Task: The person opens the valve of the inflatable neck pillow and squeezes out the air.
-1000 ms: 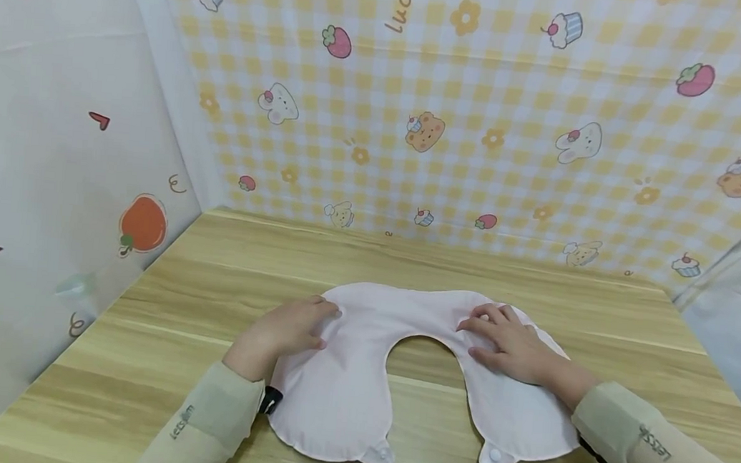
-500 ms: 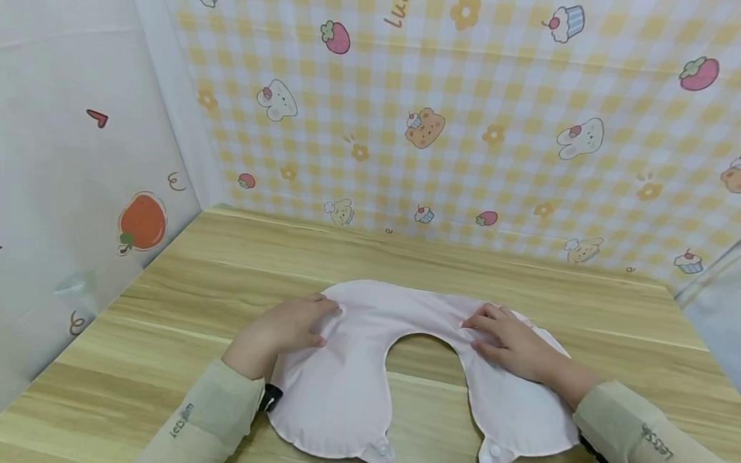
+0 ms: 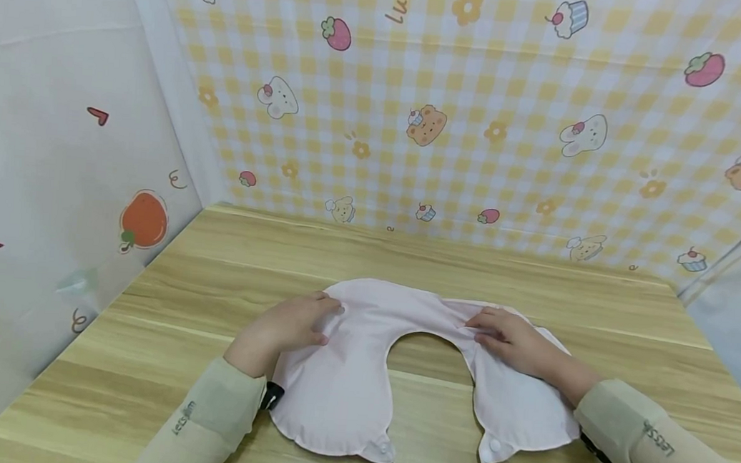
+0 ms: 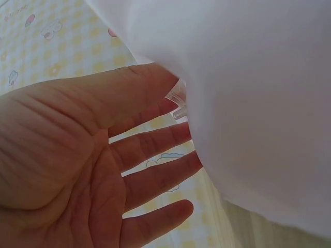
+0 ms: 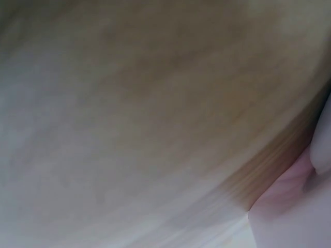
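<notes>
A pale pink, U-shaped neck pillow [image 3: 347,388] lies on the wooden table, its two ends pointing toward me, each with a snap tab. At its left side my left hand [image 3: 286,326] touches the fabric with thumb and fingertips, the fingers fairly straight. Beside that thumb, the left wrist view has a small clear plastic valve [image 4: 178,109] at the pillow's edge. My right hand [image 3: 514,345] pinches a gathered fold at the pillow's upper right, between thumb and fingers. The right wrist view is mostly blurred, with pink fabric [image 5: 284,217] at its lower right.
The wooden tabletop [image 3: 266,246] stretches out behind the pillow to a yellow checked cloth backdrop [image 3: 375,167]. A white printed sheet [image 3: 46,166] hangs along the left edge. Both forearms wear beige sleeves [image 3: 209,414], and a black strap [image 3: 272,395] shows at the left wrist.
My right fingers have drawn together on the fabric, gathering a fold; the pillow's back edge on the right is now creased over. My left hand has hardly moved.
</notes>
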`<state>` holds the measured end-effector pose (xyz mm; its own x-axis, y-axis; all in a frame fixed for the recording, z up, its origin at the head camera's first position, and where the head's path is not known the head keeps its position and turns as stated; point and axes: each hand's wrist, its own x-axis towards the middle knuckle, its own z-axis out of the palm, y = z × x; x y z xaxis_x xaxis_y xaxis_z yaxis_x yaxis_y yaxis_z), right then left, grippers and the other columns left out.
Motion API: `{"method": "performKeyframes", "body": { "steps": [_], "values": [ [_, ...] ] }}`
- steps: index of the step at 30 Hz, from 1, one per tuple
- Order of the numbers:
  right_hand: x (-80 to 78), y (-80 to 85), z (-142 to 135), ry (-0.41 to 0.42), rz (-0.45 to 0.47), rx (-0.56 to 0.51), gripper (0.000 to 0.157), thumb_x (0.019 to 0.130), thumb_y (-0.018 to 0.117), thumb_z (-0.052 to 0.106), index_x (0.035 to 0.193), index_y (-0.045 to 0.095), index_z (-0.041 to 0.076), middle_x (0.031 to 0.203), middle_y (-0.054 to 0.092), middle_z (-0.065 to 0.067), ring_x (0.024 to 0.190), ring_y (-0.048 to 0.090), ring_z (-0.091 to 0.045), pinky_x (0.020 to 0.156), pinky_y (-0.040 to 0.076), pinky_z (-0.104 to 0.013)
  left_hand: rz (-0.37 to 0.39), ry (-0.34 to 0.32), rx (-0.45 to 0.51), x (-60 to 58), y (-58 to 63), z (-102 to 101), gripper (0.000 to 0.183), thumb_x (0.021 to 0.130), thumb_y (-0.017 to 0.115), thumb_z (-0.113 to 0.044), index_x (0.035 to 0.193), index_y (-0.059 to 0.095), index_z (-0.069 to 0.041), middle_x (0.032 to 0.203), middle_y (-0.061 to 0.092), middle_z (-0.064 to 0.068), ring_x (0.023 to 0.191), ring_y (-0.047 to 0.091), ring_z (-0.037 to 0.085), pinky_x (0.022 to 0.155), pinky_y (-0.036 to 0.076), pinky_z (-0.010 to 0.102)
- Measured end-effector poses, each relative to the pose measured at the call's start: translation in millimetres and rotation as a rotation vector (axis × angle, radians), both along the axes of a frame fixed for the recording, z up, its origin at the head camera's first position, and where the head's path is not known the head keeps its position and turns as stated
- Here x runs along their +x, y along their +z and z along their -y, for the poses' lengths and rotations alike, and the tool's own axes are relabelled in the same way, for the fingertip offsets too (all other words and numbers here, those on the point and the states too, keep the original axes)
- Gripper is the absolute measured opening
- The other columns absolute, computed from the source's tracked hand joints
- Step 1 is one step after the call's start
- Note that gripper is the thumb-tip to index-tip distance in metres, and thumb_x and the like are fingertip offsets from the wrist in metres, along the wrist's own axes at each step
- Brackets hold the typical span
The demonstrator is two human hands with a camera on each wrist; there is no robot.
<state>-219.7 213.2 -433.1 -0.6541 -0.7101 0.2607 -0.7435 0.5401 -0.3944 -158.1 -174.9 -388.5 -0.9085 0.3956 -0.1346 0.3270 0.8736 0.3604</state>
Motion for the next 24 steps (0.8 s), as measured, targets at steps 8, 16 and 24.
{"method": "performKeyframes", "body": {
  "steps": [8,16,24],
  "values": [
    [-1.5,0.7,-0.7,-0.019,0.078,-0.032,0.02,0.094,0.064,0.004,0.109,0.073,0.011,0.105,0.074,0.001,0.096,0.063,-0.007,0.082,0.054,-0.03,-0.004,-0.009,-0.008,-0.6,-0.4,0.0,0.05,0.087,0.075,-0.01,0.134,0.058,-0.003,0.14,0.056,0.018,0.124,0.058,0.036,0.105,0.046,0.05],
    [-3.0,-1.1,0.0,0.021,0.002,-0.049,0.022,0.089,0.066,-0.003,0.106,0.077,0.006,0.096,0.073,0.004,0.09,0.062,-0.003,0.077,0.052,-0.03,-0.009,-0.009,-0.011,0.1,0.2,0.3,0.051,0.087,0.075,-0.011,0.134,0.058,-0.004,0.141,0.056,0.018,0.125,0.057,0.036,0.105,0.046,0.05],
    [-3.3,-1.1,-0.4,0.037,0.028,-0.067,0.022,0.089,0.065,-0.004,0.107,0.077,0.003,0.097,0.074,0.003,0.091,0.06,0.0,0.076,0.052,-0.026,0.0,-0.005,-0.006,-0.6,-0.5,0.5,0.051,0.087,0.075,-0.011,0.134,0.058,-0.004,0.14,0.056,0.017,0.124,0.058,0.036,0.105,0.047,0.05]
  ]
}}
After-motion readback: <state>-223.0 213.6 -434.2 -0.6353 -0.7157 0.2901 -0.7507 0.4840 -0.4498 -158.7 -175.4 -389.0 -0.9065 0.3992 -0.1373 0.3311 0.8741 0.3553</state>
